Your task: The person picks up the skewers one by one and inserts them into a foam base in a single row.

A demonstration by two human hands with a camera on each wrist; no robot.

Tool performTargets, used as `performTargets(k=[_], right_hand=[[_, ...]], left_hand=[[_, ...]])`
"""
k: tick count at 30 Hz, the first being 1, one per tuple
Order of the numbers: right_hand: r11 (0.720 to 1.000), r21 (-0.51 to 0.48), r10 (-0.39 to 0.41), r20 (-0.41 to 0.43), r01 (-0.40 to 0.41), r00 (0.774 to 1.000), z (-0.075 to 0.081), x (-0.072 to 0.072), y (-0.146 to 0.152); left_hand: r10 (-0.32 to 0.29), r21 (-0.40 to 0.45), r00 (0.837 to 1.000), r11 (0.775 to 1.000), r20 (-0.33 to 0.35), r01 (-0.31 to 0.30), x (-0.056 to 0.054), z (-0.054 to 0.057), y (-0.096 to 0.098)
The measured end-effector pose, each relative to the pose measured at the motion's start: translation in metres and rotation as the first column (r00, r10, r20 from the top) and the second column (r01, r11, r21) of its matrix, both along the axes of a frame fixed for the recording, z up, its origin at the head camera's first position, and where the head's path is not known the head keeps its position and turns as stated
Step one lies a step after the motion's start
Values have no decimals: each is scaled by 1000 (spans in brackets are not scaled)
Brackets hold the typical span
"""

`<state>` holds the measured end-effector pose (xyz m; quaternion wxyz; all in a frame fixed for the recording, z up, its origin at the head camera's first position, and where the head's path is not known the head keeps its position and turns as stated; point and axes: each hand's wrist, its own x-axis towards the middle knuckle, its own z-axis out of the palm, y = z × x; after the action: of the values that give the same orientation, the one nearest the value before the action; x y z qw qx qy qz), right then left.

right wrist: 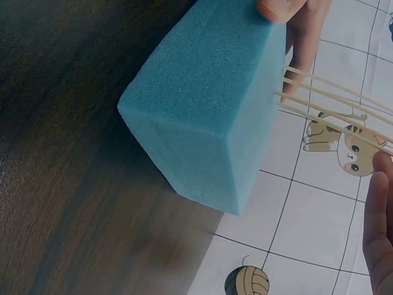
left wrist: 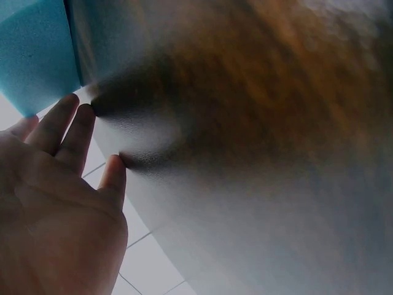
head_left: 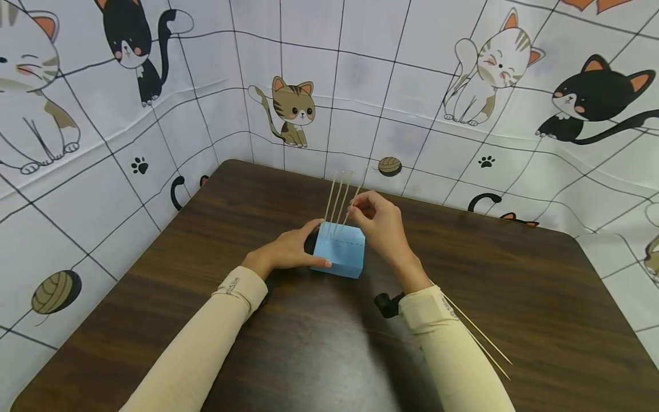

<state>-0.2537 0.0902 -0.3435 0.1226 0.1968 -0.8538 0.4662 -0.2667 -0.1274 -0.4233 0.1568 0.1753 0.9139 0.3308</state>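
Note:
A light blue foam block [head_left: 337, 269] with a dotted line along its top sits on the table. Three thin wooden skewers [head_left: 330, 200] stand in a row toward its left back part. My left hand [head_left: 288, 249] holds the block from the left, thumb along the near face and fingers at the far side. With thumb and fingertips, my right hand [head_left: 380, 223] pinches another skewer [head_left: 362, 180] just right of that row, its lower end at the block's top. In the right wrist view, the skewers come out of one face of the block [right wrist: 184, 74].
Two loose skewers [head_left: 489, 340] lie on the brown wooden table [head_left: 540, 292], partly under the right forearm. Behind the table hangs a white wall cover [head_left: 355, 126] with cat drawings and grid lines. A black wrist device [head_left: 387, 305] sticks out by the right cuff.

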Motion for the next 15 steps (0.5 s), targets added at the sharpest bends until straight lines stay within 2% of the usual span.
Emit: performTargets(k=[15], right_hand=[[999,49,7,4,-8,1000,-8,-4,-3]], left_hand=[[-1,3,1000,1000,-5,1,-1,-1,0]])
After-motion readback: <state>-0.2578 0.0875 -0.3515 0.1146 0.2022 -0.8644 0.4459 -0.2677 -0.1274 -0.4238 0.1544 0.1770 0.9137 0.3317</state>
